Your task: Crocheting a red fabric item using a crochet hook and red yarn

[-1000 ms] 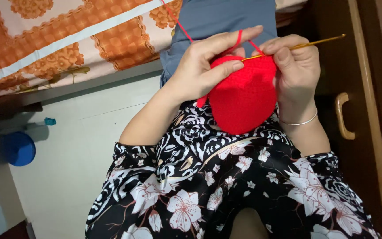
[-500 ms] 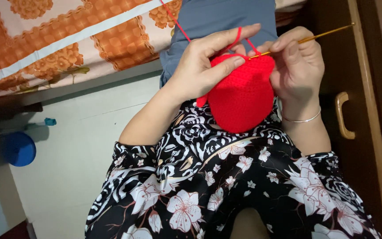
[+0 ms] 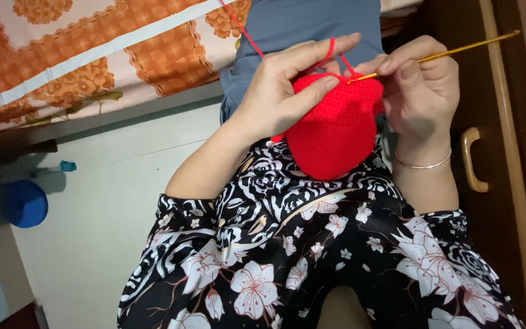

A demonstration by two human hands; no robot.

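Left hand [image 3: 281, 100]: grips the upper left edge of the red crochet piece [image 3: 336, 131], thumb pressed on its front face. The index finger is stretched out straight, with the red yarn strand [image 3: 248, 38] looped over it.
Right hand [image 3: 421, 91]: pinches the golden crochet hook [image 3: 439, 56] between thumb and fingers, which are curled close together.
Hook position: the tip sits at the top rim of the red crochet piece, just between the two hands. The shaft slants up and away past the right hand.
Work piece: rounded, cup-like, held between both hands, with its lower end hanging just above the lap in the black-and-white floral dress [image 3: 312, 256].
Yarn path: runs from the left index finger up and away to the left of that hand, across the grey-blue cloth [image 3: 312, 27].
Change: against the frames half a second and one second back, the hook tip has drawn in closer to the rim and the shaft points higher. Both grips are unchanged.
Meaning: judged as a stitch in progress along the top rim; yarn tension is kept by the left index finger.
Surroundings: orange patterned bedcover [image 3: 92, 55] beyond the left hand; wooden door with handle [image 3: 471, 159] beside the right hand; blue round object [image 3: 24, 204] far off to the left.
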